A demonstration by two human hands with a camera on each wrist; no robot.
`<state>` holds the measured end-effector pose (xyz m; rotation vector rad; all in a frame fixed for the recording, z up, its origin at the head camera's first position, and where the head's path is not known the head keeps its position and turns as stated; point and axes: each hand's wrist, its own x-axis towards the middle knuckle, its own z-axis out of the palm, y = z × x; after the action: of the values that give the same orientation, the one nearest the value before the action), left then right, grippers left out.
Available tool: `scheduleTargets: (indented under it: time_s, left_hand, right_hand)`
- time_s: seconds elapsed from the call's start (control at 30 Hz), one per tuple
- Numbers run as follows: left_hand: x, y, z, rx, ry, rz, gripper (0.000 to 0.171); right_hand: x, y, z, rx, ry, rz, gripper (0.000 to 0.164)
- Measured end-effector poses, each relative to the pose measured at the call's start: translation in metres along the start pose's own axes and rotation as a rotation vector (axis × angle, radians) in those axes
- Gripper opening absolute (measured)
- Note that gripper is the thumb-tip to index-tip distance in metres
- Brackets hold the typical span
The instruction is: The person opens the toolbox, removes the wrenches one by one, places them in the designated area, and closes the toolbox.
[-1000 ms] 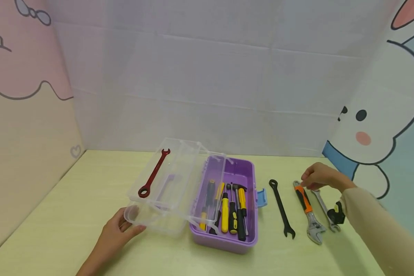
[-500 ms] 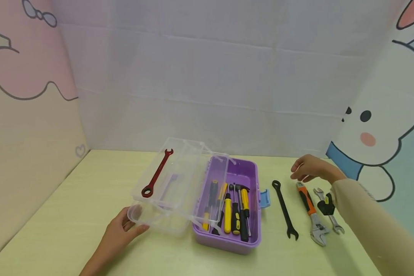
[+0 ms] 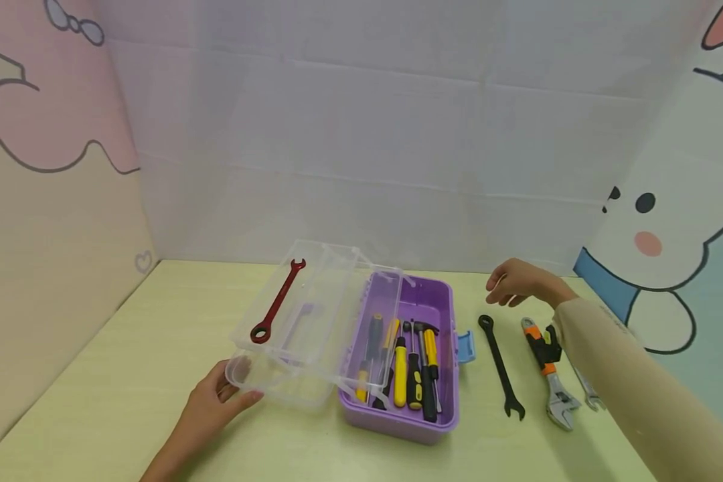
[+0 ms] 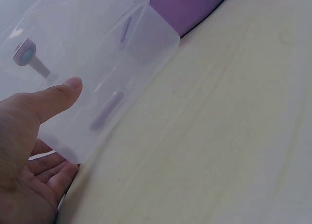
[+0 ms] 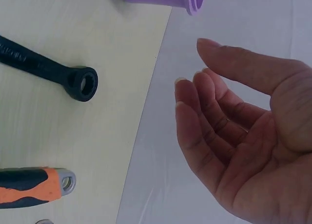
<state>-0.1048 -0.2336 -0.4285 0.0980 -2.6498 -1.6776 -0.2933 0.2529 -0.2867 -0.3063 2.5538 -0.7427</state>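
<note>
My left hand [image 3: 213, 405] holds the near left corner of the clear plastic lid [image 3: 280, 391], thumb over it and fingers at its edge in the left wrist view. A red combination wrench [image 3: 279, 299] lies on the folded-back lid. The lid belongs to a purple toolbox [image 3: 391, 423] holding screwdrivers and a hammer [image 3: 424, 371]. My right hand [image 3: 521, 282], its fingers loosely bent around nothing, hovers beyond the ring end of a black combination wrench [image 3: 501, 368]. Nearer my right sleeve lies an adjustable wrench [image 3: 553, 385] with an orange and black grip.
A silver wrench [image 3: 587, 388] lies at the far right, partly hidden by the sleeve. The box's blue latch [image 3: 466, 347] sticks out toward the black wrench. A white sheet [image 3: 361, 147] hangs behind the table [image 3: 175, 314].
My right hand has moved left and up, from the adjustable wrench's handle end to beyond the black wrench. My left hand has stayed at the lid's corner. The view has shifted slightly.
</note>
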Motion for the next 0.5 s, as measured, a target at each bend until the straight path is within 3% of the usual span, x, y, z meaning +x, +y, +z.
scheduleTargets:
  time_s: [0.5]
  left_hand:
    - [0.0,0.002,-0.001,0.002,-0.003,-0.014,0.068]
  right_hand:
    - [0.02,-0.047,0.008,-0.054,-0.018,-0.035,0.025]
